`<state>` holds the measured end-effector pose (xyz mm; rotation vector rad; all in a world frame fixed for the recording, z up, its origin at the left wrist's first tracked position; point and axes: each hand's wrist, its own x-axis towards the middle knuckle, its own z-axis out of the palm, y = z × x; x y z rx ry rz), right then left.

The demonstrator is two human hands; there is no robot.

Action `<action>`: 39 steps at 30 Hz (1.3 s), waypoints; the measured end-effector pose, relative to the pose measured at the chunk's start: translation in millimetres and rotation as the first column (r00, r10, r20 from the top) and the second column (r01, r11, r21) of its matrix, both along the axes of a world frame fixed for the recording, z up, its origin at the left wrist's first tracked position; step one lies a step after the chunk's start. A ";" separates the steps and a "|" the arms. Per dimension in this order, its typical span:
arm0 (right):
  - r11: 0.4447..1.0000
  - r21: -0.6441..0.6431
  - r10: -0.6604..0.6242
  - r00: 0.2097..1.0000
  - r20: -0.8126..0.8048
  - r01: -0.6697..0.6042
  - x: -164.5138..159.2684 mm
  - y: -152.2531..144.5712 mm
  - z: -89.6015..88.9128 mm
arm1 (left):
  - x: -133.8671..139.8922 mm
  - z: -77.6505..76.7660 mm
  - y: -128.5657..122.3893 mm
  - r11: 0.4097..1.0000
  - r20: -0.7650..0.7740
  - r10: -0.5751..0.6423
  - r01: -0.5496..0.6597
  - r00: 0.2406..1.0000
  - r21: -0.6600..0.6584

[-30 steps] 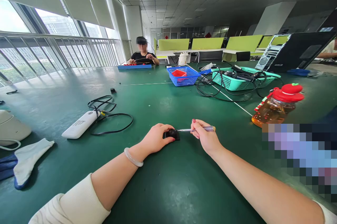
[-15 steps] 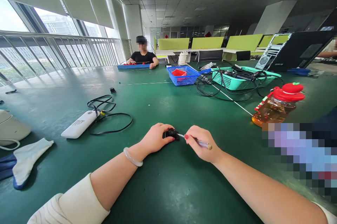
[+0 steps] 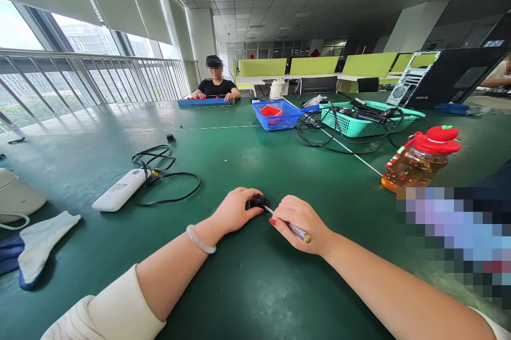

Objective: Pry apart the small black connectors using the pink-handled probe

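On the green table [image 3: 239, 297], my left hand [image 3: 236, 209] grips a small black part [image 3: 258, 201] between thumb and fingers; its exact kind is too small to make out. My right hand [image 3: 303, 225] is closed around a small screwdriver [image 3: 297, 231]. The thin metal shaft points left and its tip meets the black part's right side. The handle's end sticks out below my right palm, toward me.
Left lie a white power bank [image 3: 122, 190] with a black cable [image 3: 197, 185] and a blue-white glove [image 3: 43, 247]. A red-lidded bottle [image 3: 419, 162] stands right. Beyond are a blue basket [image 3: 279, 123], a green basket [image 3: 355, 126] with cables and a seated person [image 3: 215, 87].
My right hand has shifted slightly left and down, and the screwdriver now slants more steeply with its handle nearer me. My left hand stays in place on the black part.
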<state>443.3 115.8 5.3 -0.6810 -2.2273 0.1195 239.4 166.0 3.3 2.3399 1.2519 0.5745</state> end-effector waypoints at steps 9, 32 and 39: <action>0.997 -0.073 0.005 1.000 -0.023 -0.006 1.1 -0.2 -0.1 | 1.1 -1.0 0.4 0.999 0.048 0.029 -0.027 0.998 -0.043; 0.949 -0.205 -0.270 0.953 -0.139 0.239 2.0 5.0 -1.4 | -1.3 -3.7 0.6 0.998 -0.019 -0.055 0.056 0.998 0.042; 0.883 -0.391 -0.396 0.862 -0.318 0.261 2.6 9.2 -4.7 | -1.9 -3.3 -1.1 0.996 -0.038 -0.060 0.063 0.997 0.065</action>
